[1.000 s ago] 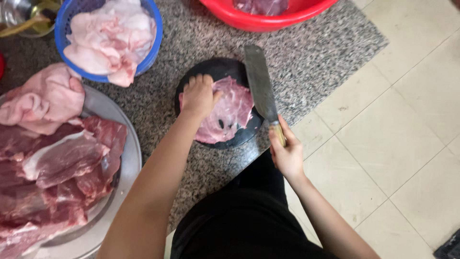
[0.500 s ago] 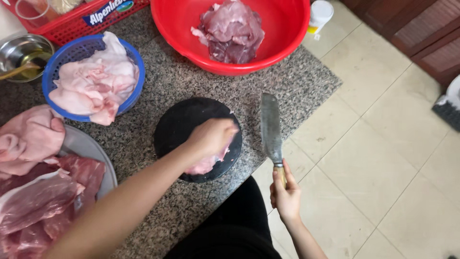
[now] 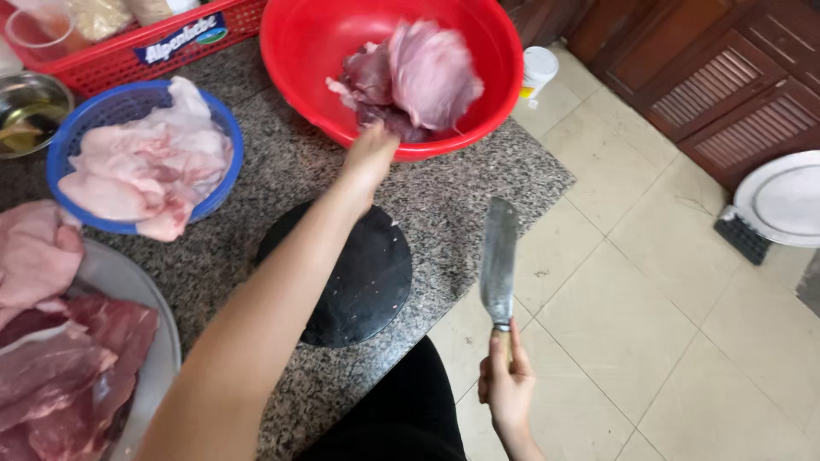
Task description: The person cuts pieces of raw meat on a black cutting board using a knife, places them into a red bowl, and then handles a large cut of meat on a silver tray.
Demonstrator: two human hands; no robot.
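Observation:
My left hand [image 3: 372, 154] reaches over the near rim of a red bowl [image 3: 299, 60]. A pink meat slice [image 3: 431, 75], blurred by motion, hangs over the darker meat in the bowl just past my fingertips. Whether my fingers still grip it is unclear. My right hand [image 3: 507, 386] holds a cleaver [image 3: 500, 256] by its handle, blade pointing away over the tiled floor, to the right of a bare round black cutting board [image 3: 363, 277] on the granite slab [image 3: 478, 183].
A blue basket [image 3: 102, 111] of pale meat sits at the left. Below it is a metal tray [image 3: 158, 358] of red meat. A red crate [image 3: 154, 43] and a metal bowl [image 3: 26, 102] stand behind. At the right are a white cup [image 3: 538, 68], a white plate [image 3: 786, 201] and wooden doors [image 3: 709, 77].
My left hand lifted the meat slice off the cutting board and carried it forward to the red bowl. The board is now bare. The cleaver swung away to the right.

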